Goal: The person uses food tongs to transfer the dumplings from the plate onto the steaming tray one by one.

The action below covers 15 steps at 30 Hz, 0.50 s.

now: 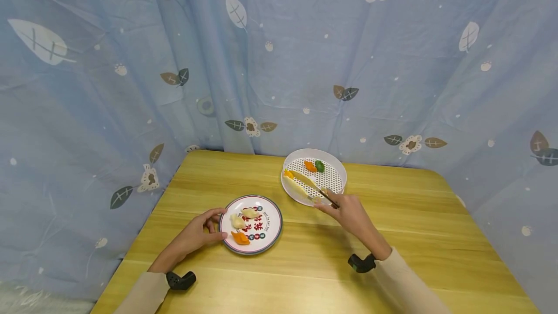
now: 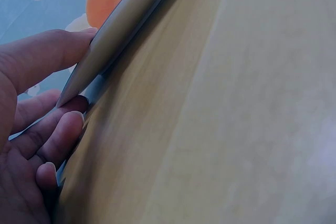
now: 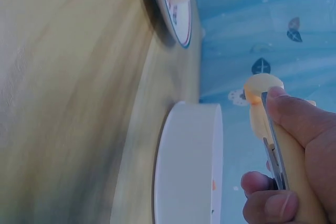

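the left hand (image 1: 196, 234) is resting on the counter (image 1: 305, 265) and its grip is pinching the near-left rim of the patterned plate (image 1: 270, 236), thumb on top and fingers curled under the edge, as the left wrist view is showing; this is keeping the plate steady, i think, so it is not sliding. on this plate two pale dumplings (image 1: 244, 217) and one orange dumpling (image 1: 240, 238) are lying close together. the right hand (image 1: 348, 212) is clenching its grip around the handles of the tongs (image 1: 311, 186), holding them low and pointing away from the person, over the white perforated tray (image 1: 337, 168) that is standing further back on the counter. the tips of the tongs are reaching the left part of the tray, near an orange piece at the rim; if they are already holding it, i cannot tell. one more orange dumpling (image 1: 310, 166) and a green one (image 1: 320, 165) are lying at the far side of the tray, touching each other. a blue curtain (image 1: 279, 52) with leaves is hanging behind.
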### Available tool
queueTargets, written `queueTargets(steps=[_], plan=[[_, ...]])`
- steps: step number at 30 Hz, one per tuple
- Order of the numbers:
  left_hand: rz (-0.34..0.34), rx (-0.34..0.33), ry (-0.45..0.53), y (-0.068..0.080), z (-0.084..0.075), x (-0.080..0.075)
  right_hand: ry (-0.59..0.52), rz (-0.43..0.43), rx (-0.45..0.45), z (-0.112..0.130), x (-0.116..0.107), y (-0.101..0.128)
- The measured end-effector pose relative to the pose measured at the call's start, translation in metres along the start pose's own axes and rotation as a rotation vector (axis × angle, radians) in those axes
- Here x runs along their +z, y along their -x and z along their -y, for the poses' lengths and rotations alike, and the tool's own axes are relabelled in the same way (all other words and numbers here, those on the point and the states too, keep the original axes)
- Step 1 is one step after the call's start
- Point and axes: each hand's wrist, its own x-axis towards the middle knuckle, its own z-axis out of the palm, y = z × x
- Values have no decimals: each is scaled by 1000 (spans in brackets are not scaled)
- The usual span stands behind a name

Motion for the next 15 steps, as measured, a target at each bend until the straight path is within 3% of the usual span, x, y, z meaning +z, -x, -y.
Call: queueTargets(steps=[15], plan=[[-7, -3, -5, 0, 1, 0, 92, 31, 65, -28, 1, -30]])
